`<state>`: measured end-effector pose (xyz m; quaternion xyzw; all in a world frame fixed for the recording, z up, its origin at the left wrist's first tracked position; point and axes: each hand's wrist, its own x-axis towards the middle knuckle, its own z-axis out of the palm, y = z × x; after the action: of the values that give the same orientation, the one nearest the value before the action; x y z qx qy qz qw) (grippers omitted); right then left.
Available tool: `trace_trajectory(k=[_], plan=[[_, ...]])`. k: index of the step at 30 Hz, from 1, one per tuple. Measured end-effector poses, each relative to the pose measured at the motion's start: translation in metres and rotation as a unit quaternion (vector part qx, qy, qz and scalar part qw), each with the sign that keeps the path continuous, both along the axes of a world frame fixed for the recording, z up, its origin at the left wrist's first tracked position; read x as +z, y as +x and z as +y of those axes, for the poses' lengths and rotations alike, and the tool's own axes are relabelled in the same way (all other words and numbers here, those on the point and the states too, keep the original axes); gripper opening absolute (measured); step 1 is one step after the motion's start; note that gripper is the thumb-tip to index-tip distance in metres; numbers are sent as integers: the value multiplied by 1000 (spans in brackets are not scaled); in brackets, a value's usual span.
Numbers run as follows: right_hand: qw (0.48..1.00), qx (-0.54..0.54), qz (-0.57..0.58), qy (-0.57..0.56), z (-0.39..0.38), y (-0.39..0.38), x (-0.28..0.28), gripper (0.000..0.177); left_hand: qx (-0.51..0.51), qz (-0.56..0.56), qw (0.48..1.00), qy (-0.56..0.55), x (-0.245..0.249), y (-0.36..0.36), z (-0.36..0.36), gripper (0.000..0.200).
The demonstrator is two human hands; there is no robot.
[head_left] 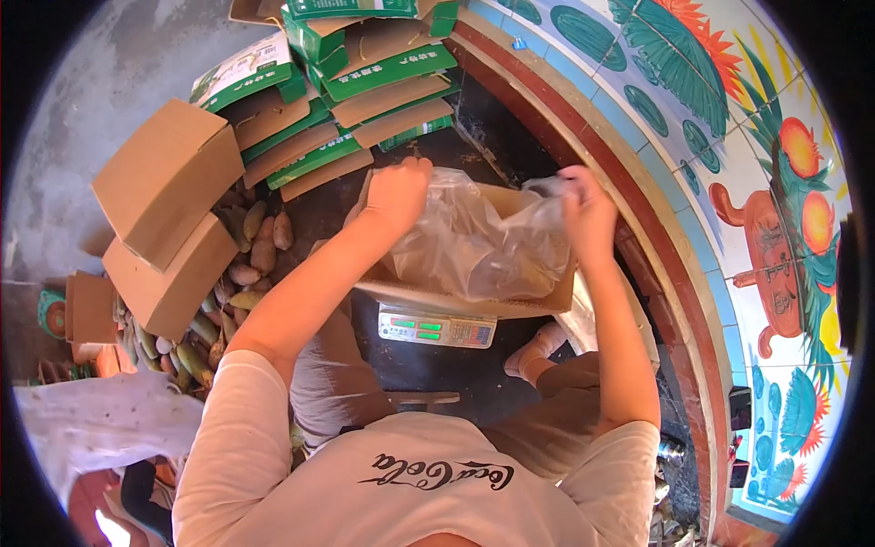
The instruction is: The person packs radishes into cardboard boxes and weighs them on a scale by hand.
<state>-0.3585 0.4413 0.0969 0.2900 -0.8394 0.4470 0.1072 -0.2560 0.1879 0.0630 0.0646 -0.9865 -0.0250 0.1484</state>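
Observation:
An open cardboard box (510, 308) sits on a digital scale (437, 326) with a lit green display. Inside the box lies a crumpled clear plastic bag (478, 242), spread across the opening. At the box's left end, my left hand (399, 193) is closed in a fist on the edge of the plastic bag. My right hand (588, 217), slightly blurred, pinches the bag's far right corner above the box's right end. What lies under the plastic cannot be made out.
Green and brown cartons (365, 100) are stacked at the back. Two plain cardboard boxes (169, 178) stand on the left, beside a heap of long green and reddish root vegetables (264, 242). A painted tile wall (656, 109) curves along the right. A white cloth or sack (109, 424) is at lower left.

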Motion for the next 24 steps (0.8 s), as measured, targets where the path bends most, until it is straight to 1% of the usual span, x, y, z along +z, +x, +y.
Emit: trace_trajectory(k=[1,2,3,4,5,7,8,10,12,13,15,16,17,19,22,24], plan=[[996,77,40,1,-5,14,-4,30,-5,11,1000,8,4,-1,5,18],[984,162,15,75,-6,29,-11,34,-16,-48,999,1,1,-1,7,17],[958,246,-12,146,-9,41,-22,40,-26,-107,994,-7,-4,1,8,17],[913,333,-31,234,-15,45,-44,42,-34,-166,985,-15,-8,3,9,17],[853,414,-49,315,-22,48,-62,44,-29,-158,987,-8,-10,6,10,17],[788,419,-131,431,-42,58,-66,41,-18,-144,989,2,-10,10,9,17],[749,418,-171,485,-47,61,-68,40,-14,-115,993,11,-10,9,6,17],[710,365,-176,576,-67,35,-103,39,-7,-58,998,31,-8,8,0,18],[693,292,-197,629,-84,10,-104,39,-6,-95,993,67,-10,12,-6,22],[696,249,-215,638,-87,2,-95,40,-3,-112,990,86,-12,15,-11,24],[718,208,-164,644,-77,-16,-124,40,-7,-109,984,143,-18,25,-18,28],[728,188,-138,645,-74,-21,-127,41,-9,-107,979,171,-17,29,-22,30],[748,236,-166,598,-69,-24,-132,41,-4,-122,967,223,-17,32,-29,30],[773,328,-221,495,-53,-13,-114,43,7,-151,932,328,-11,38,-39,30],[831,328,-142,427,-28,-8,-81,44,24,-171,853,493,-1,44,-51,30],[817,212,-125,521,-16,4,-42,44,20,-175,809,560,2,47,-54,30]])
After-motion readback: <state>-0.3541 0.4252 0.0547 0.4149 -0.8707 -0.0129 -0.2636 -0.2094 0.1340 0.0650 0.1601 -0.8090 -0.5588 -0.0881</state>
